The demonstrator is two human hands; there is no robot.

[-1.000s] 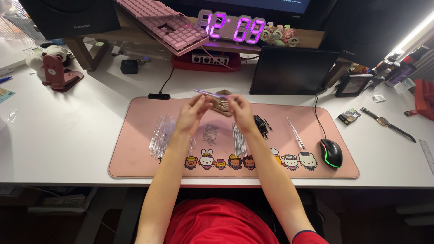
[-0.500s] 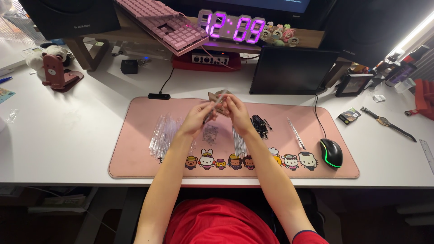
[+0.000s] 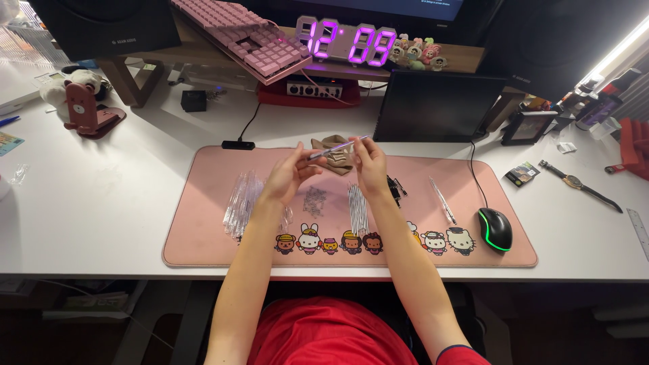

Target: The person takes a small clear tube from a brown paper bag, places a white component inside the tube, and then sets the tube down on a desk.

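Above the pink desk mat (image 3: 203, 203), my left hand (image 3: 287, 177) and my right hand (image 3: 370, 164) together hold a slim pen (image 3: 336, 149), one hand at each end, tilted slightly up to the right. Under the hands on the mat lie a small heap of tiny springs (image 3: 314, 199), a row of thin pen refills (image 3: 357, 208) and a pile of clear pen barrels (image 3: 242, 201). A tan cloth pouch (image 3: 334, 143) lies just behind the pen. One clear tube (image 3: 442, 200) lies apart to the right.
A black mouse (image 3: 495, 229) with a green light sits on the mat's right end. Behind stand a dark tablet (image 3: 436, 108), a purple digital clock (image 3: 346, 42) and a pink keyboard (image 3: 243, 37). A wristwatch (image 3: 579, 184) lies right, a red phone stand (image 3: 84, 111) left.
My hands have risen a little from the mat and moved apart, and the pen between them now shows stretched out at full length.
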